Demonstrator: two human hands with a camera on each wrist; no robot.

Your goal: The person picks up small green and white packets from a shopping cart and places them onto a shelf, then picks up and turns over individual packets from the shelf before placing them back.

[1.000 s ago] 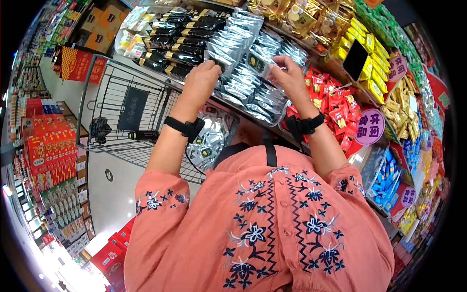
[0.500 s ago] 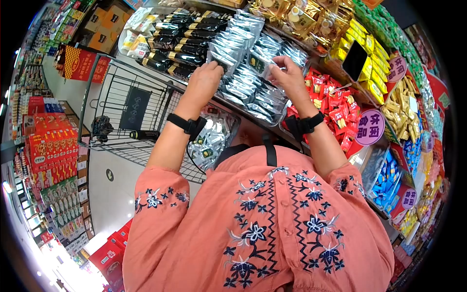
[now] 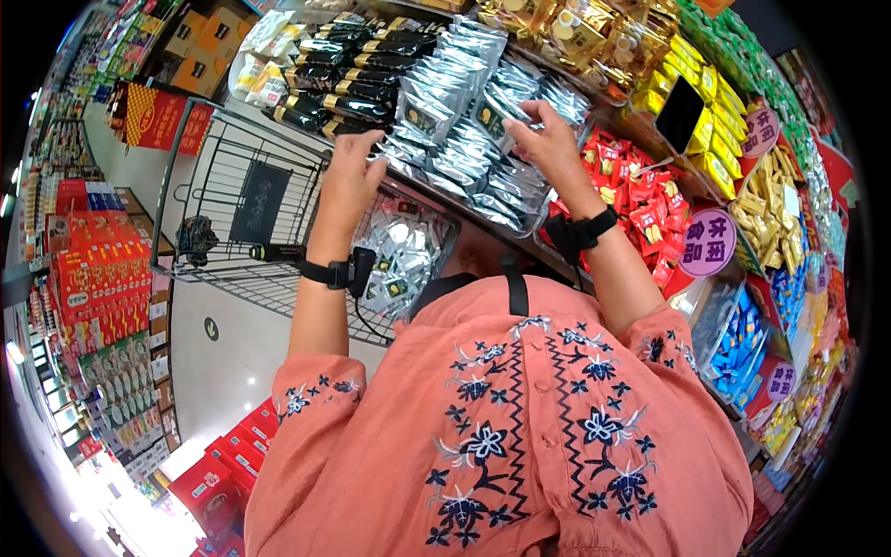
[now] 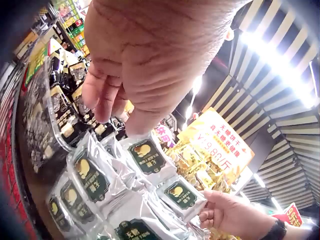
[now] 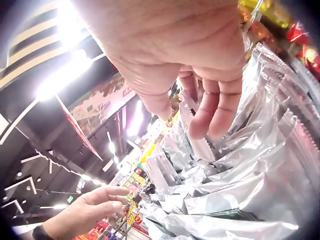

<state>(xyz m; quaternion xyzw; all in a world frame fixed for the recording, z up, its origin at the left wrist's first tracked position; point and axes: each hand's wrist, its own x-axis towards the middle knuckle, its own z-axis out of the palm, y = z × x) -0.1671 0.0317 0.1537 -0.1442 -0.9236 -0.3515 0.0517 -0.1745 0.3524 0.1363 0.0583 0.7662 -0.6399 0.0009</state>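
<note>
Rows of silver packets [image 3: 450, 79] with dark green labels fill a clear bin in the head view. At a labelled silver packet [image 4: 181, 198], the right hand [image 4: 232, 215] pinches the edge; the right wrist view shows this hand [image 5: 200, 65] with finger and thumb at a serrated edge. Off to the left of the silver packets, the left hand [image 3: 348, 181] hangs in the air over the cart's near side, fingers loosely bent and empty. From the right wrist view, the left hand [image 5: 90, 210] appears with its fingers extended.
A wire shopping cart [image 3: 251, 213] stands at the left. Below the bin lies a clear bag of silver packets [image 3: 401, 255]. Black packets [image 3: 348, 84], red packets [image 3: 640, 209] and gold packets [image 3: 566, 37] surround the bin. A phone-like black panel [image 3: 680, 114] leans by yellow packets.
The left hand has let go of the silver packets and moved left and down, its fingers spreading. The right hand has stayed almost in place at its packet.
</note>
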